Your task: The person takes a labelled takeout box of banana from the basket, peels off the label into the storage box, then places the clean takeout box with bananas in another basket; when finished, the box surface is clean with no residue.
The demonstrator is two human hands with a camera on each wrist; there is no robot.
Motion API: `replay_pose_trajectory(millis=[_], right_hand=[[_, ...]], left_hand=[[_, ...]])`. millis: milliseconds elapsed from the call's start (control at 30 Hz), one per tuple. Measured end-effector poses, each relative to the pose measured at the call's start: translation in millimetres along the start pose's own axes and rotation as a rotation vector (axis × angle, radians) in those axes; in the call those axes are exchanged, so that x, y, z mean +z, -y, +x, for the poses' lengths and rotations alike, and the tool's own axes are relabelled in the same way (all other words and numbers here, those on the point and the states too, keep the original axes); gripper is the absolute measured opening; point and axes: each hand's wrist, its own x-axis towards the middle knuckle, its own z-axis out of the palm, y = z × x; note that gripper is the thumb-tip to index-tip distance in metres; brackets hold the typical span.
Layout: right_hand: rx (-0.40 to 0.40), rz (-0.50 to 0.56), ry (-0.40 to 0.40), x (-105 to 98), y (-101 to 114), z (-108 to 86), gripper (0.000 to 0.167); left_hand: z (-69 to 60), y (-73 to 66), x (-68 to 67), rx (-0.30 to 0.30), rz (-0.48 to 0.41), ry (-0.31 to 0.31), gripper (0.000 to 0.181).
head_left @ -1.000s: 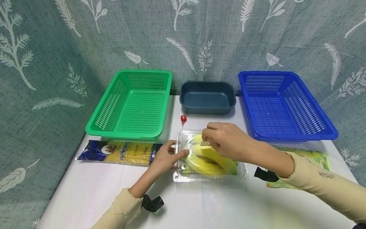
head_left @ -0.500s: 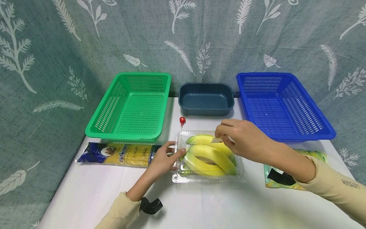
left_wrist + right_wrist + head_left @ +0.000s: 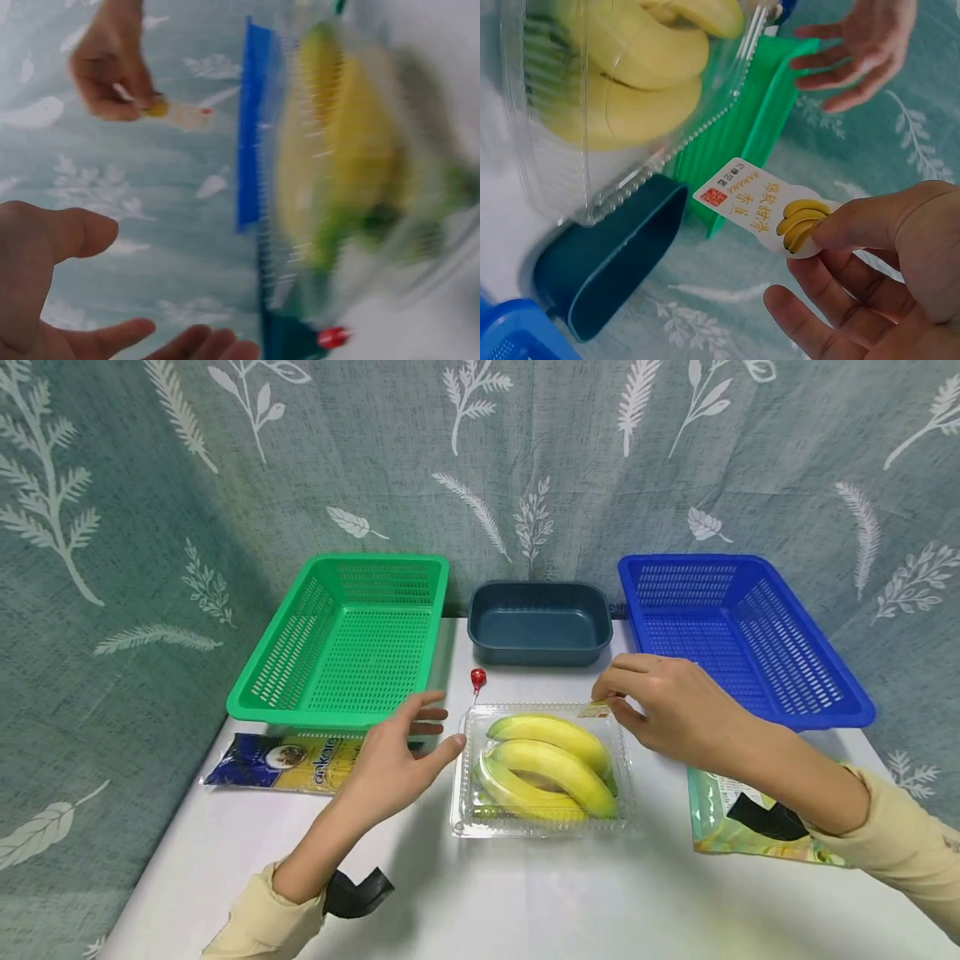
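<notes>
Several yellow bananas (image 3: 551, 766) lie inside a clear plastic clamshell box (image 3: 628, 810), which sits closed at the middle of the table. My right hand (image 3: 667, 706) is above the box's far right corner, pinching a small white banana label (image 3: 739, 201) between thumb and finger. In the right wrist view the label shows printed bananas and writing, and it hangs apart from the box. My left hand (image 3: 393, 756) is off the box's left side, fingers spread and holding nothing. A red-wrapped lollipop (image 3: 478, 678) lies just beyond the box, its stick partly hidden.
A green basket (image 3: 435, 647) stands at the back left, a dark teal tub (image 3: 540, 656) at the back middle and a blue basket (image 3: 847, 693) at the back right. A spaghetti pack (image 3: 300, 764) lies left, a green-yellow packet (image 3: 708, 835) right under my right arm.
My left hand has let go of the box and moved left and up. My right hand has moved right with the label. The box has stayed in place.
</notes>
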Motion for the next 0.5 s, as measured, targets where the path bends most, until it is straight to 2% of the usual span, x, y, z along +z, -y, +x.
replay_pose_trajectory(millis=[233, 500], right_hand=[[0.014, -0.01, 0.012, -10, -9, 8.0, 0.028], [0.019, -0.029, 0.026, -18, -21, 17.0, 0.029]], left_hand=[[12.5, -32.3, -33.5, 0.12, 0.098, -0.037, 0.049], [38.3, -52.9, -63.3, 0.182, 0.206, -0.016, 0.038]])
